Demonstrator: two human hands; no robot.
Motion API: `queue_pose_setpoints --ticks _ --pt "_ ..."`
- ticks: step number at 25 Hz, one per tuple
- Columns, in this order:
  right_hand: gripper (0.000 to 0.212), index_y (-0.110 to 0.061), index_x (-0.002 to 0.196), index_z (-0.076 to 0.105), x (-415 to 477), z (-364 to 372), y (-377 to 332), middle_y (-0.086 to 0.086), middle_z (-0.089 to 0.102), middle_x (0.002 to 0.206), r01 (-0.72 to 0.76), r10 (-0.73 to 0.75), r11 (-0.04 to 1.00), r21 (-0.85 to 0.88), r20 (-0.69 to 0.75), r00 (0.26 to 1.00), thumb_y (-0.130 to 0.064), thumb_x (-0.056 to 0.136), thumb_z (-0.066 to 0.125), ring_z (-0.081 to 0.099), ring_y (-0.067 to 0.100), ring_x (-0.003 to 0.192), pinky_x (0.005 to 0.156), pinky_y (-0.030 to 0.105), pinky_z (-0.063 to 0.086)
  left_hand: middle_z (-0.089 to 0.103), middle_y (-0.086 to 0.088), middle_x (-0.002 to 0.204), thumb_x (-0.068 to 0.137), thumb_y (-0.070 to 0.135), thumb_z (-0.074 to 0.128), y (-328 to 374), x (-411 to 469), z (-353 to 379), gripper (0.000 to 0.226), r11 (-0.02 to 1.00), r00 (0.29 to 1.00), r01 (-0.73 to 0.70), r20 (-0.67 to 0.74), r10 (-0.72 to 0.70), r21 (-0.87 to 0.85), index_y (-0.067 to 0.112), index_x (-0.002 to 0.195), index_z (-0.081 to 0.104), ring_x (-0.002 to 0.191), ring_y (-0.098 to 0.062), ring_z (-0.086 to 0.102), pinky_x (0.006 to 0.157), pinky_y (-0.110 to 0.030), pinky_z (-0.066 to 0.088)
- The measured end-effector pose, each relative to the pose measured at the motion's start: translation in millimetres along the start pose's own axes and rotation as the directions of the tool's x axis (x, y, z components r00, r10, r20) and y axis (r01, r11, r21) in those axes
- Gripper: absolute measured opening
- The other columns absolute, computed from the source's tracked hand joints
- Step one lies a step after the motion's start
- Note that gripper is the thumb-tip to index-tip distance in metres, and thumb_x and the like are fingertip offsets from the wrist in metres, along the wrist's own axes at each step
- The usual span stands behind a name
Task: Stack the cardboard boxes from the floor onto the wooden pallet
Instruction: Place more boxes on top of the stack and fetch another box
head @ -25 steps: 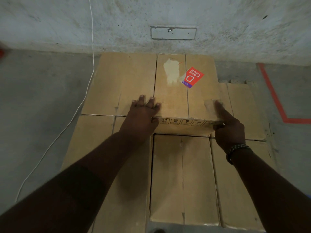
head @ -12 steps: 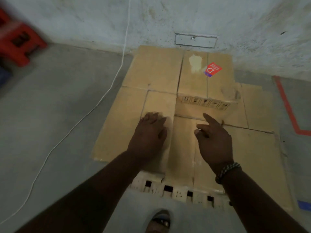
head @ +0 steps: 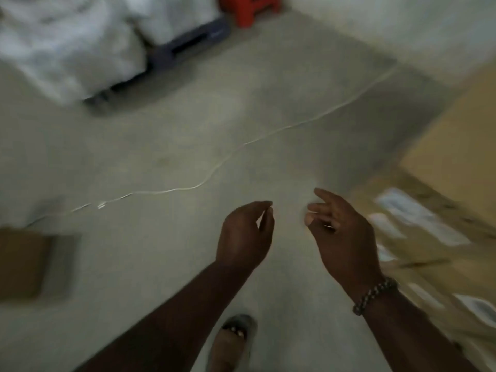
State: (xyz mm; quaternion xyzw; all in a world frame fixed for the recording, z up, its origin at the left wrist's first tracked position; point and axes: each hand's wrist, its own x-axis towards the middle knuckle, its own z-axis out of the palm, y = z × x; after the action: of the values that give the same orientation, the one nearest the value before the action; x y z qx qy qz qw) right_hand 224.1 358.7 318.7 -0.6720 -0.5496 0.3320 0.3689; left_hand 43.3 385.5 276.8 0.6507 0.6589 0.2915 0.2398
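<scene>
The picture is blurred by motion. The stacked cardboard boxes (head: 442, 200) fill the right edge, their tops and labelled sides showing; the pallet beneath them is hidden. A single cardboard box (head: 22, 264) lies on the floor at the left edge. My left hand (head: 245, 233) and my right hand (head: 341, 232) hang over bare concrete in the lower middle, both empty with fingers loosely curled and apart. The right hand is close to the stack's side but not touching it.
A thin white cable (head: 214, 167) runs across the grey floor. White sacks (head: 67, 44) on a dark blue pallet (head: 188, 41) stand at the back left, a red stool (head: 249, 6) behind them. My foot (head: 233, 342) is at the bottom.
Both hands have come off the top box and the stack. The view has swung left, so the stack now sits at the right edge and the floor box shows at left.
</scene>
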Motion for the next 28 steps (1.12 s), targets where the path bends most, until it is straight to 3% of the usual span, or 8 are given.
queue_pose_setpoints --ticks 4,9,12,16,20,24,28 --pt "0.046 -0.025 0.133 0.067 -28 168 -72 -0.01 0.074 0.11 0.064 -0.068 0.998 0.023 0.308 0.949 -0.01 0.091 0.076 0.072 0.0 0.095 0.088 0.022 0.058 0.077 0.01 0.118 0.099 0.03 0.063 -169 -57 -126 0.025 0.938 0.93 0.346 -0.139 -0.339 0.025 0.022 0.118 0.079 0.111 -0.004 0.069 0.101 -0.017 0.047" --pt "0.046 -0.03 0.129 0.068 -90 378 -154 -0.013 0.073 0.111 0.116 -0.106 0.993 0.021 0.599 0.793 -0.007 0.089 0.077 0.072 0.0 0.097 0.085 0.012 0.055 0.076 0.01 0.121 0.101 0.033 0.061 -349 -148 -260 0.028 0.743 0.692 0.66 -0.294 -0.659 -0.114 0.022 0.12 0.077 0.108 -0.006 0.07 0.1 -0.022 0.049" --pt "0.045 -0.03 0.127 0.069 -130 498 -205 -0.012 0.073 0.109 0.125 -0.092 0.992 0.007 0.723 0.685 -0.006 0.089 0.077 0.072 0.0 0.097 0.082 0.008 0.053 0.076 0.008 0.119 0.1 0.035 0.061 -438 -197 -333 0.029 0.624 0.552 0.761 -0.328 -0.767 -0.177 0.022 0.12 0.077 0.114 -0.006 0.068 0.1 -0.02 0.047" --pt "0.044 -0.028 0.127 0.07 -175 640 -276 -0.012 0.073 0.109 0.184 -0.078 0.982 -0.035 0.818 0.569 -0.009 0.089 0.078 0.07 -0.005 0.094 0.078 0.005 0.052 0.076 0.005 0.12 0.1 0.038 0.062 -534 -246 -426 0.031 0.483 0.379 0.835 -0.361 -0.852 -0.262 0.023 0.122 0.076 0.111 -0.009 0.07 0.098 -0.022 0.048" --pt "0.043 -0.02 0.13 0.069 -200 754 -324 -0.004 0.074 0.107 0.246 -0.041 0.964 -0.096 0.865 0.5 -0.013 0.088 0.079 0.071 0.005 0.094 0.085 0.017 0.053 0.075 0.006 0.125 0.1 0.042 0.06 -611 -267 -493 0.035 0.435 0.33 0.864 -0.369 -0.869 -0.253 0.024 0.127 0.073 0.111 -0.01 0.069 0.098 -0.026 0.051" --pt "0.047 -0.018 0.135 0.066 -211 840 -347 0.005 0.072 0.114 0.311 -0.001 0.938 -0.153 0.896 0.444 -0.018 0.09 0.078 0.068 0.013 0.098 0.077 0.011 0.046 0.074 0.006 0.125 0.099 0.046 0.059 -675 -261 -518 0.039 0.367 0.251 0.872 -0.349 -0.903 -0.323 0.027 0.131 0.069 0.106 -0.01 0.069 0.093 -0.025 0.051" --pt "0.05 -0.019 0.141 0.06 -220 934 -340 0.008 0.066 0.13 0.459 0.001 0.871 -0.176 0.934 0.357 -0.021 0.093 0.074 0.065 0.021 0.116 0.098 0.032 0.052 0.072 0.003 0.126 0.1 0.044 0.06 -739 -240 -515 0.041 0.266 0.15 0.851 -0.274 -0.95 -0.454 0.029 0.137 0.064 0.102 -0.011 0.068 0.091 -0.024 0.049"
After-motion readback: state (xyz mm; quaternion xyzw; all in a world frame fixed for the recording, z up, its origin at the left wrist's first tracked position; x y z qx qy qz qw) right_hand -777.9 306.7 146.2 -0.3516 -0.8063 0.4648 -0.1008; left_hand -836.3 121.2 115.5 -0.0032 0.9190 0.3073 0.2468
